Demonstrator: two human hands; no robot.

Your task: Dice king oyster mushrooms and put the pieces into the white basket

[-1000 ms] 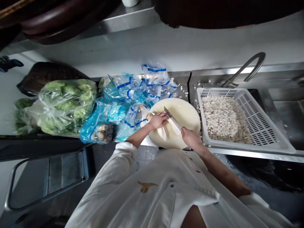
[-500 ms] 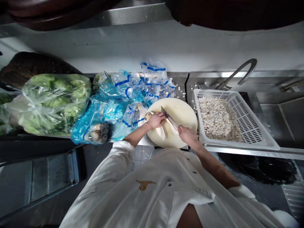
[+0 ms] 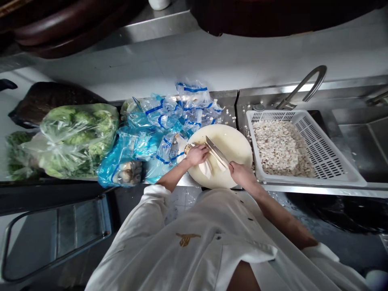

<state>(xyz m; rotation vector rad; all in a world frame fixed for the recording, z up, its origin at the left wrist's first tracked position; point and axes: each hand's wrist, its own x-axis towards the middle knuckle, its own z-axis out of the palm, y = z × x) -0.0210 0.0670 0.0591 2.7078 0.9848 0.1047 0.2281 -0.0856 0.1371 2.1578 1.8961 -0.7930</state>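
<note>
Steel knife (image 3: 216,149) perhaps farther from fingers (image 3: 203,148)

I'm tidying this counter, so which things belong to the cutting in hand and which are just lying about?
In use: knife, pale food, round board; likely white basket with pale pieces.

Lying about, apparently: bagged greens, blue-striped plastic bags.

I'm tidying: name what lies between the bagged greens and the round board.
In the head view, blue and clear plastic bags separate the bagged greens from the board.
</note>
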